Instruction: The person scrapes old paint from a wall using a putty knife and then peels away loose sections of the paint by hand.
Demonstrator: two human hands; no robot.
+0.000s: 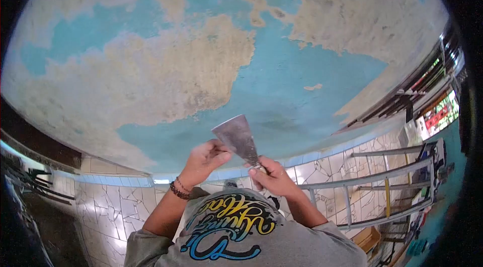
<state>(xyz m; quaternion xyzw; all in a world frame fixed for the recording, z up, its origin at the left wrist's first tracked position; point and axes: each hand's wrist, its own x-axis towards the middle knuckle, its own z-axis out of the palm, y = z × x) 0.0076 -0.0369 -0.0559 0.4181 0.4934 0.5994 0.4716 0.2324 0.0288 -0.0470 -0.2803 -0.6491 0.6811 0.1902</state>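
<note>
One flared grey metal scraper (239,138), blade up, is gripped in the right hand (275,177); the left hand (203,164), half-open with curled fingers, is just beside its blade. One grey metal ladder (347,207) is near the right edge of the pale tiled floor (104,202); beyond is one patchy blue-and-beige wall (302,101).

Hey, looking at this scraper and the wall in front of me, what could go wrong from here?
Your left hand is close beside the scraper blade, so a slip of your right hand might nick those fingers.
The blue paint has ragged edges, so the blade's corner could catch there and gouge the wall.
Stepping back to the right, you might trip over the ladder.
</note>
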